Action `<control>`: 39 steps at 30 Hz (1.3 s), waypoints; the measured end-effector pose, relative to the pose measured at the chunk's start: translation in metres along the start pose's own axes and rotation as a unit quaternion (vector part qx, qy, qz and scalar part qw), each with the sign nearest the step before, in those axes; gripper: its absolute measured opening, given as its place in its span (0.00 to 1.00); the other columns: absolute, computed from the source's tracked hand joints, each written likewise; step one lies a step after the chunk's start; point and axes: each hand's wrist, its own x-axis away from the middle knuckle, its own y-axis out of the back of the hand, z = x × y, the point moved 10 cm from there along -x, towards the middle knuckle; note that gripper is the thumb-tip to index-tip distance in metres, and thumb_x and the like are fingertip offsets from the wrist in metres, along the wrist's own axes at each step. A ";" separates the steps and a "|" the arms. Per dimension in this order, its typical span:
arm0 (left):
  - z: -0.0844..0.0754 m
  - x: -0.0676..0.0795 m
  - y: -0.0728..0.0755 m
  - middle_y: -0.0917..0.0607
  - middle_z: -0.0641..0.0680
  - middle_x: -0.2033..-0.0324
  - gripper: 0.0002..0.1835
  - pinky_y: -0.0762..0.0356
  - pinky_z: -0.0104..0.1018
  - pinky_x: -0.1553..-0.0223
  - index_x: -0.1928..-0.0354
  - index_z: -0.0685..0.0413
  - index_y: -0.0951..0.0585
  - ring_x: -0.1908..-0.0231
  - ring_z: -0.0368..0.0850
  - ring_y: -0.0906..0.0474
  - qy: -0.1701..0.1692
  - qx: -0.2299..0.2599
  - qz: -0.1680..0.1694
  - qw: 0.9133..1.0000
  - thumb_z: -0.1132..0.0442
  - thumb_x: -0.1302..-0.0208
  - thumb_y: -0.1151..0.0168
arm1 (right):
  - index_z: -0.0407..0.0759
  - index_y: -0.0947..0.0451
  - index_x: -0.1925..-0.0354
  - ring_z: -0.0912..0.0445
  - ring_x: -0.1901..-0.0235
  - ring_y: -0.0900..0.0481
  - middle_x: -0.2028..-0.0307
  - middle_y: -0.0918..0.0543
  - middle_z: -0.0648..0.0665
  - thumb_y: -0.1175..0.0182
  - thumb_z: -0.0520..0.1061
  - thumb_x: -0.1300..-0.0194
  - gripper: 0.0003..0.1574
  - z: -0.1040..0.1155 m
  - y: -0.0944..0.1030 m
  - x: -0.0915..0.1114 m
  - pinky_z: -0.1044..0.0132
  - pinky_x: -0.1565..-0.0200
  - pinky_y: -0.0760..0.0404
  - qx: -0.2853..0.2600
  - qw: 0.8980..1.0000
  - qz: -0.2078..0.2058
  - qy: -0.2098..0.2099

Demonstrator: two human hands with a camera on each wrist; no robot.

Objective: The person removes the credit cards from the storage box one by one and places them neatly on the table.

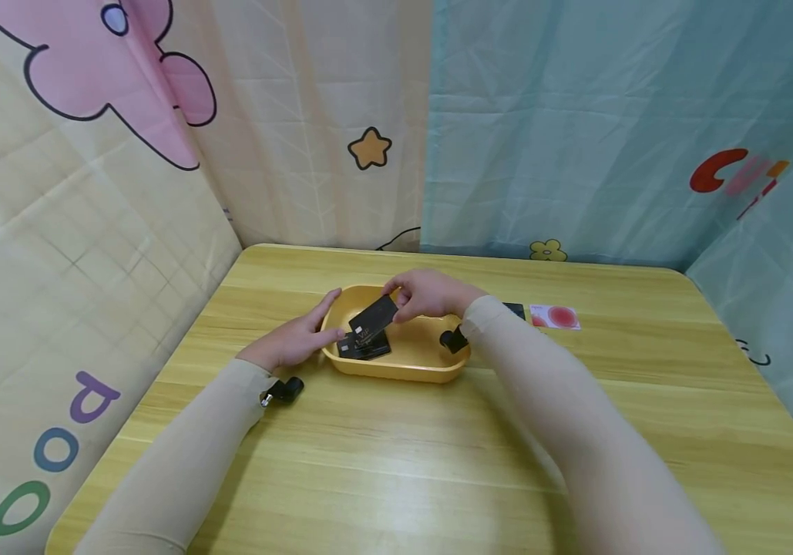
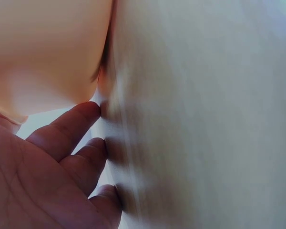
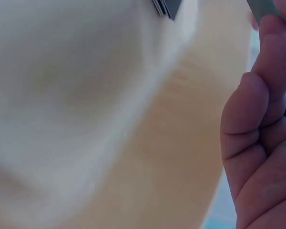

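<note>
Black card (image 1: 374, 319), pinched by the right hand (image 1: 431, 295), tilts over the tray (image 1: 396, 371); the spread left hand (image 1: 292, 340) touches its rim. Rightward, a sleeve (image 1: 549, 401) partly hides a dark card (image 1: 517, 310) beside a pink card (image 1: 554, 317). Only the left wrist view shows the left palm (image 2: 24, 186).

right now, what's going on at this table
A person's right hand pinches a black card above a yellow tray, where more black cards lie toward the left end. The left hand touches the tray's left end. A pink card and a partly hidden dark item lie outside it, to the right.
</note>
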 end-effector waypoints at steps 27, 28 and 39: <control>0.004 -0.001 0.001 0.53 0.61 0.15 0.48 0.51 0.68 0.21 0.15 0.29 0.65 0.19 0.70 0.50 0.015 0.002 0.000 1.000 0.38 0.21 0.47 | 0.39 0.33 0.24 0.52 0.71 0.27 0.68 0.17 0.46 0.32 0.46 0.28 0.40 -0.136 0.121 0.168 0.57 0.61 0.25 -0.015 0.978 -0.155 -0.136; 0.004 -0.001 0.001 0.53 0.61 0.15 0.48 0.52 0.69 0.21 0.14 0.29 0.66 0.19 0.70 0.50 0.014 0.003 0.001 1.000 0.38 0.21 0.47 | 0.38 0.33 0.24 0.52 0.72 0.28 0.68 0.17 0.46 0.32 0.47 0.28 0.41 -0.144 0.123 0.176 0.57 0.62 0.25 -0.014 0.976 -0.160 -0.144; 0.003 -0.003 -0.002 0.55 0.61 0.15 0.48 0.52 0.70 0.21 0.14 0.31 0.67 0.19 0.70 0.51 0.011 0.007 0.009 1.000 0.39 0.20 0.48 | 0.32 0.41 0.21 0.55 0.73 0.32 0.69 0.21 0.46 0.35 0.51 0.25 0.47 -0.231 0.122 0.257 0.59 0.72 0.32 -0.026 0.959 -0.169 -0.225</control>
